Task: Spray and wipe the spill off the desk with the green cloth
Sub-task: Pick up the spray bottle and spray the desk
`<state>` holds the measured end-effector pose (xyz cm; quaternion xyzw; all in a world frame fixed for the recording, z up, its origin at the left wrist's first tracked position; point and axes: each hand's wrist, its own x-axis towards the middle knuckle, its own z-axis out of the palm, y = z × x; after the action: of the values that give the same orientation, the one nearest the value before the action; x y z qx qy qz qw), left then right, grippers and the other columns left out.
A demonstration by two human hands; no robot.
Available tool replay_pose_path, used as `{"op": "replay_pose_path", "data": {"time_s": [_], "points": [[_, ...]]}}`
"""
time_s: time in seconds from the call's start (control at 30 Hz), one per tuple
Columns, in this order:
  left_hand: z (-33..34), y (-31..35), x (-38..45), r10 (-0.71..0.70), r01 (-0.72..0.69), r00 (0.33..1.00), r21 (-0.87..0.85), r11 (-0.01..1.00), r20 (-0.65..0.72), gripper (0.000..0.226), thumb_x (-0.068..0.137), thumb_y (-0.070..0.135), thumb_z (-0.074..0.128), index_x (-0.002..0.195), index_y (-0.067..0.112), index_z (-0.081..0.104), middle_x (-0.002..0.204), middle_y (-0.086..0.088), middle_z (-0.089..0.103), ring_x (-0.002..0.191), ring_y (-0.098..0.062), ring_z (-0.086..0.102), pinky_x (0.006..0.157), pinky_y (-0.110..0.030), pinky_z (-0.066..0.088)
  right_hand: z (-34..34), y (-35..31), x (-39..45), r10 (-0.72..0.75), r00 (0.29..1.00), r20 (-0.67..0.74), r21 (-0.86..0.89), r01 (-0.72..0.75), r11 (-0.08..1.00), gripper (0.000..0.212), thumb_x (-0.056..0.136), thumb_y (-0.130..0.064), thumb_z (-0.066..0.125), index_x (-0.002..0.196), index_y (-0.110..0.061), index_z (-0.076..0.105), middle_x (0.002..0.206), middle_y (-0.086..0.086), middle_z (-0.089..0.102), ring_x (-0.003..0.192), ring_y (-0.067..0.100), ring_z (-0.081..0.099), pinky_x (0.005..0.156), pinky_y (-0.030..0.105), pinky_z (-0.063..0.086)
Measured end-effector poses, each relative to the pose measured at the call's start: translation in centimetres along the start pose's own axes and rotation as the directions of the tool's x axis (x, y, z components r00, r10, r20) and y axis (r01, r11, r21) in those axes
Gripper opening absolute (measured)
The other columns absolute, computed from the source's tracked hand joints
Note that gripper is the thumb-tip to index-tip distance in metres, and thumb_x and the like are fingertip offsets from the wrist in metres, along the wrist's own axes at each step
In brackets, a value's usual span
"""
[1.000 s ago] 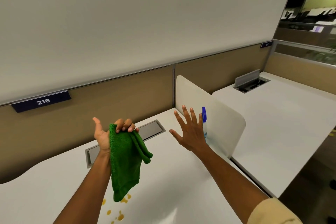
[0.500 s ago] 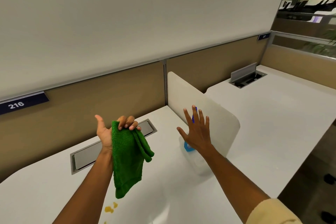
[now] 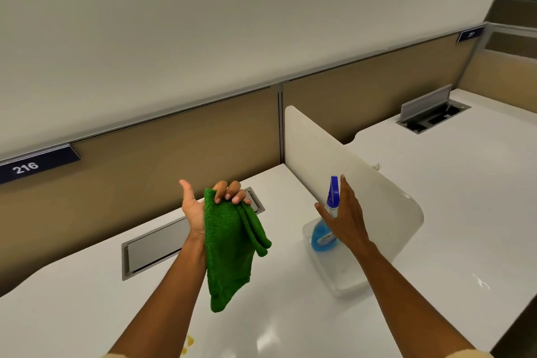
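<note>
Left hand (image 3: 200,206) raised palm-up above the desk (image 3: 87,299), fingers curled down onto the top edge of the green cloth (image 3: 229,247), thumb sticking out free. Cloth pinned against the palm, rest hanging folded and limp, lower end dangling clear of the desktop.

Right hand (image 3: 344,218) open, fingers straight and together, thumb spread, nothing gripped. Positioned right at the spray bottle (image 3: 325,229), fingers alongside the blue nozzle, thumb across the neck; contact vs. just beside: cannot tell, no closure around it.

Bottle upright, blue liquid, blue trigger head, standing in the far end of a clear plastic tray (image 3: 340,273) on the desk, close against the white divider panel (image 3: 363,183).

Spill (image 3: 188,343): small yellow-orange spots on the white desktop at the bottom edge of view, next to the left forearm, mostly cut off. Below and nearer than the hanging cloth, not touched by it.

Grey cable hatch (image 3: 157,247) closed, set in the desk behind the left hand. Nameplate "216" (image 3: 26,167) on the partition at far left. Neighbouring desk past the divider, its hatch (image 3: 430,113) flipped open
</note>
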<state>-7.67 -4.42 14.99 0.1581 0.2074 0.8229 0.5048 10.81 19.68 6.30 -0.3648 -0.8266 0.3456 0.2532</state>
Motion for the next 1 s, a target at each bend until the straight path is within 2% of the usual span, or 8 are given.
{"op": "replay_pose_path", "data": {"time_s": [0.13,0.3,0.53,0.67,0.8,0.93,1.0], "points": [[-0.5,0.1,1.3,-0.007,0.007,1.0,0.005,1.0,-0.016,0.077,0.072,0.091,0.043,0.057,0.016,0.034,0.072,-0.002,0.029,0.069,-0.021,0.036,0.078,-0.04,0.038,1.1,1.1,0.4,0.076,0.995,0.064,0.159,-0.085,0.984,0.087,0.087,-0.031,0.072,0.153,-0.016,0.018,0.153,0.011,0.038,0.134,0.029,0.045,0.106,0.046,0.047],[-1.1,0.6,2.3,0.004,-0.004,0.999,0.001,1.0,-0.043,0.078,0.072,0.092,0.041,0.057,0.016,0.033,0.074,-0.001,0.021,0.068,-0.02,0.034,0.077,-0.039,0.038,2.0,1.8,0.7,0.127,0.992,0.006,0.209,-0.125,0.97,0.058,0.092,-0.025,0.065,0.14,-0.006,0.039,0.129,0.017,0.059,0.115,0.032,0.061,0.094,0.041,0.054],[-1.4,2.0,1.8,0.044,-0.044,0.998,0.003,0.999,-0.053,0.077,0.072,0.092,0.041,0.057,0.017,0.032,0.073,-0.001,0.026,0.068,-0.021,0.035,0.078,-0.038,0.04,2.3,1.3,1.4,0.166,0.986,-0.012,0.305,-0.154,0.94,0.042,0.096,-0.026,0.059,0.13,-0.005,0.045,0.113,0.016,0.062,0.104,0.033,0.064,0.087,0.04,0.055],[-1.3,3.5,0.6,0.075,-0.074,0.996,0.012,0.997,-0.056,0.077,0.072,0.093,0.04,0.057,0.017,0.031,0.072,-0.002,0.03,0.068,-0.021,0.036,0.078,-0.039,0.04,2.2,0.9,1.0,0.155,0.988,-0.012,0.324,-0.142,0.935,0.047,0.095,-0.022,0.061,0.134,-0.003,0.043,0.122,0.019,0.058,0.107,0.031,0.06,0.091,0.043,0.055],[-0.5,5.3,-0.9,0.121,-0.119,0.99,0.033,0.992,-0.068,0.077,0.072,0.094,0.032,0.058,0.018,0.028,0.072,-0.001,0.03,0.067,-0.02,0.037,0.078,-0.038,0.037,1.2,-0.3,0.8,0.087,0.995,-0.048,0.291,-0.07,0.954,0.048,0.093,-0.023,0.063,0.133,-0.005,0.042,0.124,0.016,0.056,0.102,0.022,0.057,0.08,0.029,0.052],[0.7,6.6,-2.6,0.169,-0.166,0.982,0.045,0.985,-0.079,0.077,0.072,0.094,0.028,0.059,0.019,0.024,0.072,0.0,0.028,0.065,-0.019,0.036,0.078,-0.037,0.035,-0.4,-2.5,1.0,0.013,0.996,-0.092,0.301,0.016,0.954,0.045,0.092,-0.027,0.064,0.129,-0.012,0.043,0.117,0.003,0.054,0.1,0.02,0.058,0.071,0.013,0.047],[1.3,7.0,-3.6,0.187,-0.184,0.978,0.049,0.982,-0.088,0.076,0.072,0.094,0.028,0.06,0.019,0.023,0.071,0.0,0.028,0.065,-0.019,0.036,0.078,-0.037,0.035,-1.1,-4.0,0.9,-0.019,0.995,-0.101,0.303,0.049,0.952,0.045,0.092,-0.028,0.065,0.129,-0.014,0.043,0.116,-0.001,0.052,0.1,0.02,0.058,0.07,0.013,0.047]]}}
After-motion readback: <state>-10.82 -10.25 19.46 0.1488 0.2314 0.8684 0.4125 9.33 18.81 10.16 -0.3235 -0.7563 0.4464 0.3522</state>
